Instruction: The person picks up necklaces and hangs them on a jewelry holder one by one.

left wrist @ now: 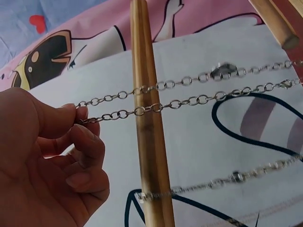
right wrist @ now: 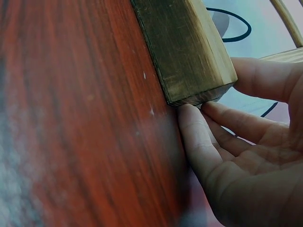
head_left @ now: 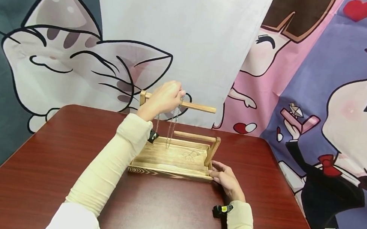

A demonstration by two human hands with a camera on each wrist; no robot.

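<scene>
In the head view, a wooden jewelry stand (head_left: 154, 157) has a shallow tray, a high bar (head_left: 201, 108) and a lower bar (head_left: 194, 136). My left hand (head_left: 166, 96) is up at the high bar. Between thumb and index finger it pinches a silver chain necklace (left wrist: 175, 104), whose two strands hang down and cross the bar in the left wrist view. Another chain (left wrist: 236, 177) loops on that bar. My right hand (head_left: 228, 180) grips the tray's right end, thumb on the upper edge and fingertips at the lower corner.
A thin chain (head_left: 191, 155) lies in the tray. Beneath the stand is a reddish-brown table (head_left: 159, 210). Behind it hangs a cloth backdrop (head_left: 187, 24) with cartoon figures.
</scene>
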